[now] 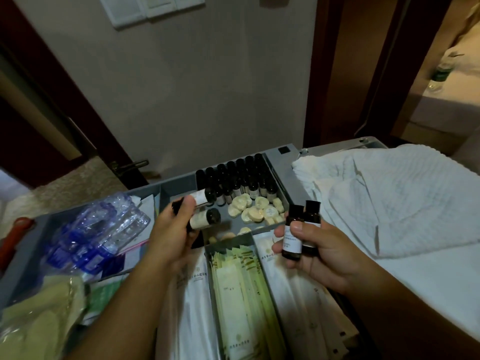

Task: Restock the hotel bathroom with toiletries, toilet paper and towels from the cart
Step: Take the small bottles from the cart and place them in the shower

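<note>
I stand over the grey cart tray (279, 162). My left hand (170, 235) is closed around small dark toiletry bottles (205, 218) with pale labels, held on their sides. My right hand (317, 252) grips two upright dark bottles (296, 233) with black caps. Behind both hands, a compartment holds rows of the same dark bottles (239, 178) standing upright, with several round wrapped soaps (255, 210) in front of them. White towels (397, 198) lie folded on the cart's right side.
Sachets in pale green and white wrappers (241, 287) fill the near compartments. Clear water bottles with blue labels (104, 229) lie at the left, beside yellow cloth (39, 315). A beige wall stands behind the cart; a dark door frame (335, 68) opens to a room at right.
</note>
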